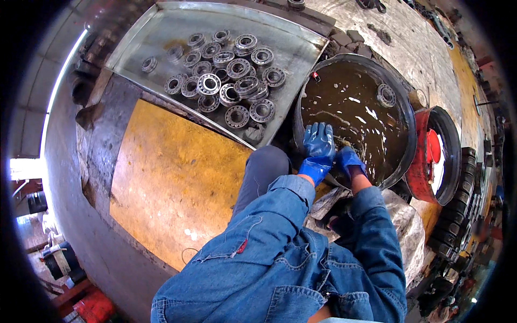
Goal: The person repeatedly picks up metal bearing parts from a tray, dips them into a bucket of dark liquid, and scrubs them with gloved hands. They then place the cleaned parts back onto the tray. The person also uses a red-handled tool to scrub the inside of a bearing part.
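Observation:
Both my hands wear blue gloves and are at the near side of a round tub (407, 137) of murky brown liquid. My left hand (320, 142) is stretched flat over the liquid by the left rim, palm down, its fingers straight and wet. Close beside it, my right hand (350, 160) is closed, its fingertips mostly hidden. A brownish, frothy-looking thing at its fingers is too unclear to name. A roller bearing (386, 95) sits at the tub's far right, partly above the liquid.
A metal tray (153, 29) with many steel bearings (209, 84) stands left of the tub. A yellowish board (172, 177) lies nearer. A small red object (315, 77) is at the tub's left rim. Right of the tub stands a red drum (423, 161), with dark ridged parts (455, 215) beyond.

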Demonstrator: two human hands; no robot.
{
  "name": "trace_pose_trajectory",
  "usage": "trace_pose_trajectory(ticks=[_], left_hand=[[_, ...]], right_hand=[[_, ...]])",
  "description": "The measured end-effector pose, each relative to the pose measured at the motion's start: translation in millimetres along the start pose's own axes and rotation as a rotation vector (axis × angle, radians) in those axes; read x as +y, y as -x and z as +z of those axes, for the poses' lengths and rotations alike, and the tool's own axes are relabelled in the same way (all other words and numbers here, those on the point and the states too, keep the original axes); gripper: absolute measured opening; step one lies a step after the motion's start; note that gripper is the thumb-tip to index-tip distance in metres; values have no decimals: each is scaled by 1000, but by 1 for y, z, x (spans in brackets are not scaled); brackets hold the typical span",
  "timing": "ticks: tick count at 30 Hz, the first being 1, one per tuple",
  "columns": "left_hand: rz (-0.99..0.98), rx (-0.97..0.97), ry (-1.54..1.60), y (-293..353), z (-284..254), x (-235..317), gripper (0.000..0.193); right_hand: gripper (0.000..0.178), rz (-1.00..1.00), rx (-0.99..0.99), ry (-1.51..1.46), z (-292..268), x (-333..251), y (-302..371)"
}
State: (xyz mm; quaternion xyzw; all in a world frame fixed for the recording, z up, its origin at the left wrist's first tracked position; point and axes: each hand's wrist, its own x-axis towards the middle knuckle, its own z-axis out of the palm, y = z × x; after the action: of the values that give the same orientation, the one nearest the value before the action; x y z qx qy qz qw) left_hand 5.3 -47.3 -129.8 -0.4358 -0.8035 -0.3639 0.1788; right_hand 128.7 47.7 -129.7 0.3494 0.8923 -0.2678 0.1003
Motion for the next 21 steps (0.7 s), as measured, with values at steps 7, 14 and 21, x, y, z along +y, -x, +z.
trace_pose_trajectory(ticks=[7,14,21], left_hand=[[-29,-27,20,3,3,-4,28],[-20,5,38,-7,-1,3,31],[-24,11,15,3,-6,-6,31]], right_hand=[[40,47,-327,457,-6,-30,-22],[39,214,16,188,31,38,-24],[39,67,-329,267,-1,-22,-25]])
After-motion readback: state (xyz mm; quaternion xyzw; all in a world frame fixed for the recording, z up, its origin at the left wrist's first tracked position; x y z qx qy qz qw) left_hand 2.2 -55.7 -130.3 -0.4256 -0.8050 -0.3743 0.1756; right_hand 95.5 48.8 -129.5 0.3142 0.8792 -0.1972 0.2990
